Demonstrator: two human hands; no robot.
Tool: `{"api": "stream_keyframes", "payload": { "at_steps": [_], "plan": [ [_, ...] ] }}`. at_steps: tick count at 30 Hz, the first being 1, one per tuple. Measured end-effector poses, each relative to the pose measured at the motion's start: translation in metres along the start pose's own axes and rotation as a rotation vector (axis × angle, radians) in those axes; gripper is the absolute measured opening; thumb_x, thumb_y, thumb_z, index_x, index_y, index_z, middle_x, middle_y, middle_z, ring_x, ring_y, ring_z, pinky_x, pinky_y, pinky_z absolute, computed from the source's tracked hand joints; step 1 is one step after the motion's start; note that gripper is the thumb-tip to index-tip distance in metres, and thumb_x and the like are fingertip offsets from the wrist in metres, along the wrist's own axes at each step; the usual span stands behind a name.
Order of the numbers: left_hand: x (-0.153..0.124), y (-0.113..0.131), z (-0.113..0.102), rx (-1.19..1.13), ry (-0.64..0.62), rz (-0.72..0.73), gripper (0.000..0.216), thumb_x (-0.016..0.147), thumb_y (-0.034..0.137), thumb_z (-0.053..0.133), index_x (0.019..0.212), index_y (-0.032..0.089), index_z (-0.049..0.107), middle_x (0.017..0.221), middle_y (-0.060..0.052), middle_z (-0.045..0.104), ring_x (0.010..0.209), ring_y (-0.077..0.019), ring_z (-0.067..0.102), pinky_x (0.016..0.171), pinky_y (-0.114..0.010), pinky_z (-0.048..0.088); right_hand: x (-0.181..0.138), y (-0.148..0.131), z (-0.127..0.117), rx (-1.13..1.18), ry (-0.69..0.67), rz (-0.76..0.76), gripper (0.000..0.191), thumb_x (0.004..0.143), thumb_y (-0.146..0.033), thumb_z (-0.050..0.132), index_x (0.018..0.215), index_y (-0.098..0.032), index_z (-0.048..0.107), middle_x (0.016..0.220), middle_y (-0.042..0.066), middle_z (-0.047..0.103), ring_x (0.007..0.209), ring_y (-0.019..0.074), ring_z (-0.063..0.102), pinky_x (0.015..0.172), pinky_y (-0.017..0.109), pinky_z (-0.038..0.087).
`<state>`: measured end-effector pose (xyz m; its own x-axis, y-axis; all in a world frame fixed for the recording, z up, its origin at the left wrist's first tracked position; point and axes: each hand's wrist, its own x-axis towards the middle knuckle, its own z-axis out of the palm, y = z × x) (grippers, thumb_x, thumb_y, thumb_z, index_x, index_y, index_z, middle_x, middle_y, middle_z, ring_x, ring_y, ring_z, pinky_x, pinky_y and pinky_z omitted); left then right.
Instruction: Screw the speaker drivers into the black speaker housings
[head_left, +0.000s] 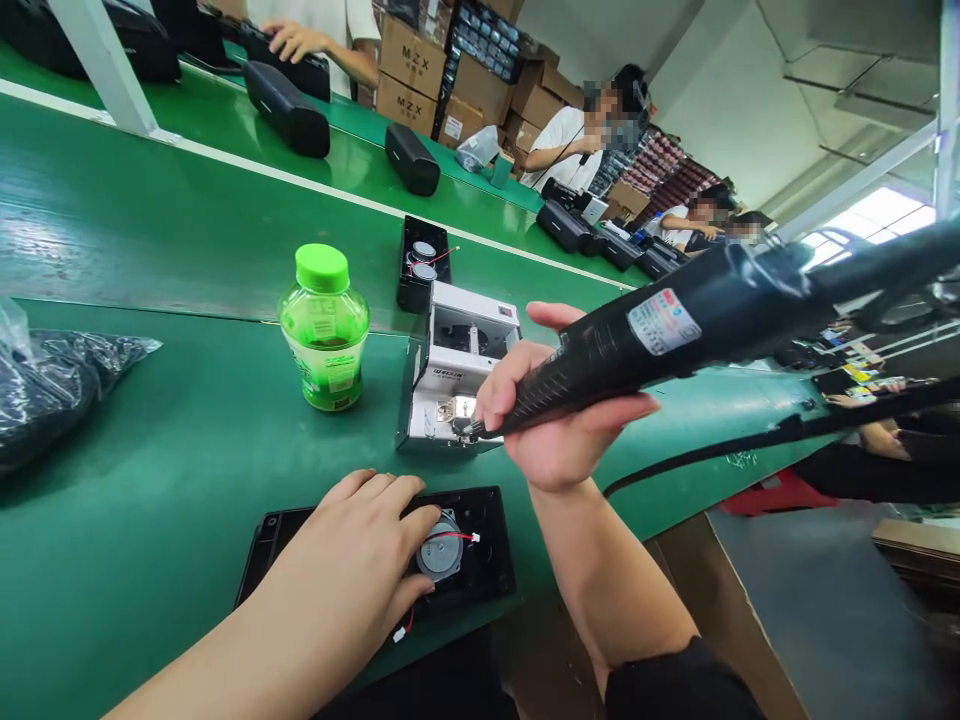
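Note:
My left hand (352, 555) lies flat, fingers spread, on a black speaker panel (480, 560) at the near edge of the green bench. A round silver driver (441, 552) with red wires sits in the panel beside my fingertips. My right hand (555, 410) is wrapped round a black electric screwdriver (675, 330) with a white label. Its tip (463, 428) touches the front of a small white screw feeder box (457, 370).
A green-capped bottle (325, 330) stands left of the box. Another open black speaker half (424, 262) lies on the green conveyor belt (150, 220), with finished black speakers (287, 108) farther back. A plastic bag (45, 375) lies at left. Other people work across the belt, beside cardboard boxes (409, 75).

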<state>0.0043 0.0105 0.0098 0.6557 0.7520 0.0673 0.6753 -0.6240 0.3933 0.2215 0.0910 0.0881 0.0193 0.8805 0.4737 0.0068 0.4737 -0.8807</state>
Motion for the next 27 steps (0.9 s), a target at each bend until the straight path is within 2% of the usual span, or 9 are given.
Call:
{"api": "stream_keyframes", "payload": {
  "at_steps": [5,8,11,14,17,19,22,24,27],
  "plan": [
    [-0.003,-0.003,0.001,0.004,0.019,0.02,0.05,0.09,0.028,0.109,0.138,0.035,0.098,0.15,-0.012,0.094,0.131,-0.0423,0.092,0.123,-0.064,0.073,-0.01,0.0,-0.007,-0.069,0.009,0.109,0.114,0.107,-0.118,0.033,0.177,-0.032,0.059,0.073,-0.006,0.057,0.048,0.0235,0.053,0.05,0.042,0.057],
    [-0.005,-0.008,0.004,0.03,0.071,0.054,0.049,0.086,0.028,0.109,0.134,0.035,0.098,0.147,-0.01,0.095,0.127,-0.0418,0.092,0.116,-0.062,0.075,-0.021,-0.012,-0.016,-0.077,0.056,0.015,0.125,0.11,-0.116,0.012,0.195,-0.029,0.041,0.074,-0.005,0.056,0.048,0.0251,0.055,0.052,0.043,0.06],
    [-0.008,-0.013,0.01,0.056,0.14,0.105,0.051,0.083,0.033,0.11,0.132,0.035,0.096,0.144,-0.01,0.096,0.121,-0.0423,0.092,0.106,-0.062,0.075,-0.034,-0.037,-0.036,-0.232,0.069,-0.082,0.119,0.115,-0.105,0.0,0.202,-0.028,0.027,0.087,0.001,0.062,0.06,0.0297,0.065,0.066,0.05,0.069],
    [-0.011,-0.016,0.022,0.073,0.243,0.128,0.056,0.079,0.035,0.105,0.134,0.037,0.093,0.141,-0.009,0.095,0.117,-0.0431,0.09,0.104,-0.065,0.073,-0.048,-0.057,-0.066,-0.519,-0.115,-0.022,0.109,0.122,-0.096,0.036,0.206,-0.034,0.004,0.101,0.006,0.069,0.07,0.0335,0.069,0.074,0.056,0.071],
    [-0.016,-0.019,0.034,0.077,0.265,0.098,0.057,0.084,0.034,0.094,0.14,0.042,0.089,0.147,-0.006,0.094,0.123,-0.0436,0.088,0.113,-0.07,0.066,-0.058,-0.06,-0.086,-0.557,-0.366,0.088,0.131,0.117,-0.078,0.076,0.204,-0.041,-0.015,0.1,0.003,0.076,0.064,0.0323,0.068,0.068,0.053,0.07],
    [-0.02,-0.02,0.04,0.063,0.247,0.087,0.051,0.092,0.034,0.085,0.142,0.045,0.087,0.15,-0.005,0.092,0.125,-0.0427,0.087,0.119,-0.071,0.062,-0.06,-0.055,-0.082,-0.475,-0.44,0.133,0.139,0.113,-0.079,0.085,0.204,-0.041,-0.013,0.094,0.0,0.078,0.056,0.0292,0.065,0.06,0.05,0.07],
    [-0.026,-0.02,0.042,0.057,0.237,0.066,0.043,0.103,0.035,0.073,0.143,0.045,0.086,0.151,-0.005,0.09,0.129,-0.0413,0.086,0.121,-0.067,0.059,-0.059,-0.047,-0.055,-0.526,-0.531,0.239,0.139,0.108,-0.087,0.09,0.207,-0.036,0.006,0.085,-0.002,0.076,0.054,0.028,0.066,0.058,0.048,0.072],
    [-0.029,-0.018,0.041,0.061,0.234,0.046,0.038,0.11,0.038,0.068,0.143,0.046,0.087,0.153,-0.004,0.09,0.131,-0.0399,0.085,0.122,-0.065,0.058,-0.06,-0.044,-0.039,-0.65,-0.576,0.295,0.128,0.107,-0.085,0.093,0.205,-0.036,0.025,0.079,-0.004,0.072,0.058,0.0288,0.071,0.06,0.047,0.074],
    [-0.033,-0.017,0.038,0.062,0.212,0.037,0.036,0.118,0.045,0.062,0.142,0.046,0.089,0.154,-0.004,0.089,0.133,-0.0386,0.084,0.125,-0.064,0.058,-0.065,-0.045,-0.036,-0.732,-0.631,0.278,0.103,0.11,-0.065,0.097,0.195,-0.046,0.042,0.086,-0.004,0.078,0.063,0.0273,0.076,0.066,0.047,0.078]
  ]
}}
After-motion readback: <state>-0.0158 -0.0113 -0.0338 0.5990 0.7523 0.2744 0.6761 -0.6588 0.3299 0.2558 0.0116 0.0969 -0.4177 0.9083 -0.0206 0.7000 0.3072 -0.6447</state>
